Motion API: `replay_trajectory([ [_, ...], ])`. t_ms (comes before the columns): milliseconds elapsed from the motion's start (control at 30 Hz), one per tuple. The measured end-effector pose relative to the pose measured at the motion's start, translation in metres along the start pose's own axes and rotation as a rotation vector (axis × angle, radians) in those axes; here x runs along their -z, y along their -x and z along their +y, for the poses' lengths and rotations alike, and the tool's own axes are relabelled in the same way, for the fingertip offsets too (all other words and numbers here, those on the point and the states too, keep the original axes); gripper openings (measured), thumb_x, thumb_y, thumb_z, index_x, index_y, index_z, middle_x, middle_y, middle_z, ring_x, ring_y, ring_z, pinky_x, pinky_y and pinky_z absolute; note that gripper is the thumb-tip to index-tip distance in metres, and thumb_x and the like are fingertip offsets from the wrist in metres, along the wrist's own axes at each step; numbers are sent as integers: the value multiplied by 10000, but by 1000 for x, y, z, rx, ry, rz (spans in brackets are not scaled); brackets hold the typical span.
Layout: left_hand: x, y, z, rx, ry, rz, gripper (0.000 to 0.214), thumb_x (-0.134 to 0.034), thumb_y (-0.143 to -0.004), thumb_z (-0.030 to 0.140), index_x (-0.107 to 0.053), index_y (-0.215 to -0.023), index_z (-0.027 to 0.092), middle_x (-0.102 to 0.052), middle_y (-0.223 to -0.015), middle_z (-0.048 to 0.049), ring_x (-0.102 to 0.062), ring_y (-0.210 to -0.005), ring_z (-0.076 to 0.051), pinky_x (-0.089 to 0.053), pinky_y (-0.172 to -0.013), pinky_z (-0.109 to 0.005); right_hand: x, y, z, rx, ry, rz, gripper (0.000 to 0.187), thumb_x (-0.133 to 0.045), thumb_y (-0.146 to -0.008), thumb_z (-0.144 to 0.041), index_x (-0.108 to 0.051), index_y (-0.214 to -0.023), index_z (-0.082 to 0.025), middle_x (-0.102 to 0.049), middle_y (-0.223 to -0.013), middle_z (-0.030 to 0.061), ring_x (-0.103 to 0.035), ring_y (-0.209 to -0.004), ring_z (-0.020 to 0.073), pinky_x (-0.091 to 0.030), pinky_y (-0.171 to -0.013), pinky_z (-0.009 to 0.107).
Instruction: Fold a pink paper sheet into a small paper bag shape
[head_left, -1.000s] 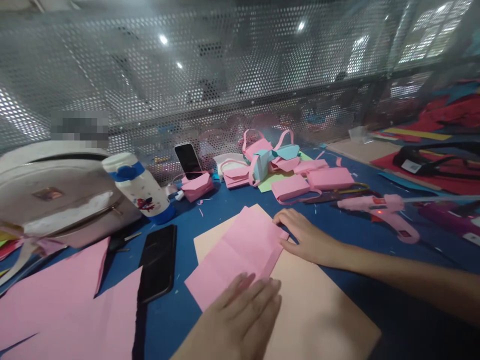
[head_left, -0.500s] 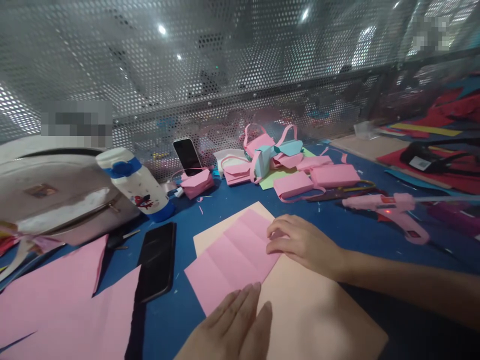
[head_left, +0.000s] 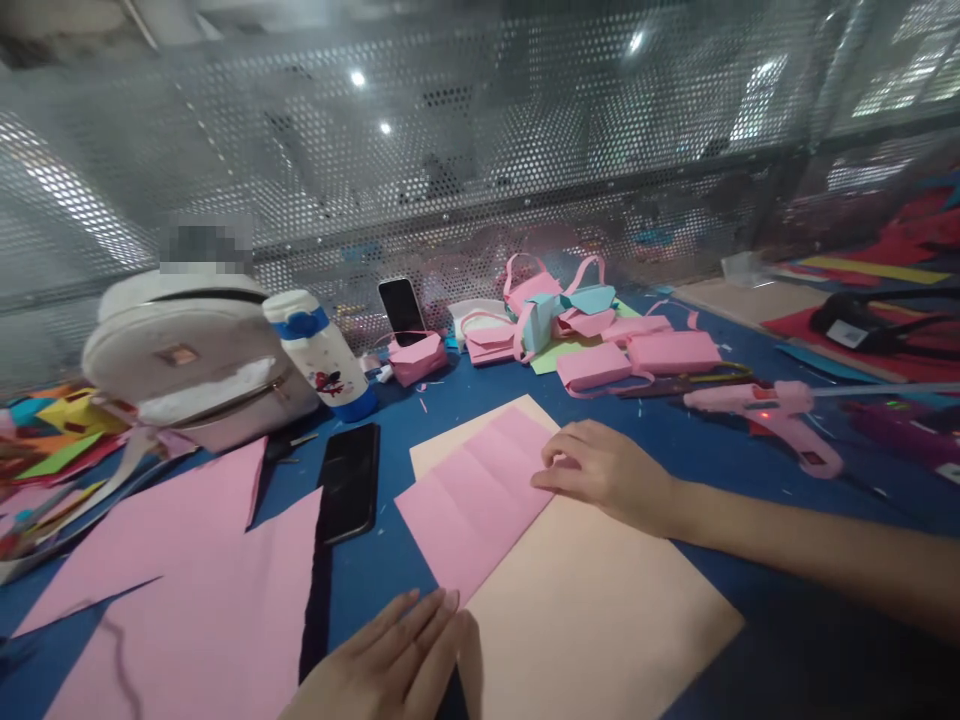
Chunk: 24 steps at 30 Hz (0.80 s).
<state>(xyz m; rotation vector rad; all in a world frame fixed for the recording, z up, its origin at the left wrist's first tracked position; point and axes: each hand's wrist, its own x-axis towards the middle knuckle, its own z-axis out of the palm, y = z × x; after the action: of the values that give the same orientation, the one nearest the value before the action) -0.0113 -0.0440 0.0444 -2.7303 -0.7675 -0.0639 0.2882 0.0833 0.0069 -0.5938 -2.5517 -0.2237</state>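
Observation:
A creased sheet of pink paper [head_left: 476,505] lies on a larger peach-coloured sheet [head_left: 600,600] on the blue table. My right hand [head_left: 611,478] has its fingers curled at the right end of the pink paper, thumb and forefinger around its edge. The other fingertips are partly hidden. Flat beside the near corner of the pink paper rests my left hand [head_left: 394,650], fingers stretched out and held side by side, with nothing in it. Its fingertips reach the corner and the peach sheet's left edge.
Larger pink sheets [head_left: 210,590] and a black phone [head_left: 351,482] lie to the left. A backpack [head_left: 195,350] and a bottle [head_left: 322,360] stand behind. Small pink paper bags [head_left: 596,367] line the back. A pink glue gun [head_left: 772,405] lies right, by a perforated metal panel [head_left: 487,130].
My left hand has slid toward the lower left, along the near edge of the pink paper to its corner. My right hand stays at the right end. The view has turned slightly left.

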Motion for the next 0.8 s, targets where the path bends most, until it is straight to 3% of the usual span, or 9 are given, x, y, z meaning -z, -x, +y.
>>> replay_trajectory([
  [67, 6, -1, 5, 21, 3, -54, 378, -462, -971, 291, -545, -1298, 120, -674, -1222, -90, -672, -1067, -208, -522, -918, -259, 6, -3, -14, 63, -2, -78, 306, -467, -961, -133, -625, -1197, -247, -595, -961, 68, -467, -856, 197, -336, -772, 334],
  [133, 11, -3, 8, 56, 50, -89, 490, -529, -937, 416, -523, -1325, 117, -661, -1243, -111, -656, -1094, -238, -513, -942, -292, 13, -4, -30, 113, -32, -203, 334, -500, -958, -235, -570, -1285, -244, -583, -951, 67, -458, -834, 208, -327, -768, 349],
  [267, 19, -8, 14, 127, 119, -79, 635, -603, -851, 571, -558, -1292, 116, -685, -1203, -116, -668, -1057, -255, -518, -934, -310, 23, 0, -44, 60, -67, -350, 445, -526, -949, -425, -529, -1344, -220, -575, -930, 68, -461, -858, 227, -311, -758, 354],
  [433, 24, -9, 22, 170, 60, -46, 605, -680, -799, 538, -605, -1219, 109, -710, -1158, -93, -685, -1011, -246, -538, -883, -294, 26, 21, -20, -81, -36, -342, 395, -413, -1012, -324, -489, -1396, -266, -571, -934, 63, -462, -848, 211, -281, -724, 333],
  [633, 28, -11, 23, 202, 35, -3, 621, -714, -762, 547, -602, -1208, 129, -718, -1143, -78, -697, -973, -233, -554, -853, -295, 27, 46, 8, -205, 61, -295, 393, -350, -1029, -330, -505, -1388, -293, -551, -874, 53, -449, -780, 204, -281, -698, 323],
  [800, 28, -13, 22, 214, 78, -22, 517, -753, -741, 358, -598, -1190, 154, -727, -1115, -61, -693, -968, -235, -561, -830, -298, 29, 54, 16, -263, 112, -279, 398, -300, -1041, -304, -550, -1351, -289, -550, -844, 46, -465, -760, 196, -283, -689, 319],
])
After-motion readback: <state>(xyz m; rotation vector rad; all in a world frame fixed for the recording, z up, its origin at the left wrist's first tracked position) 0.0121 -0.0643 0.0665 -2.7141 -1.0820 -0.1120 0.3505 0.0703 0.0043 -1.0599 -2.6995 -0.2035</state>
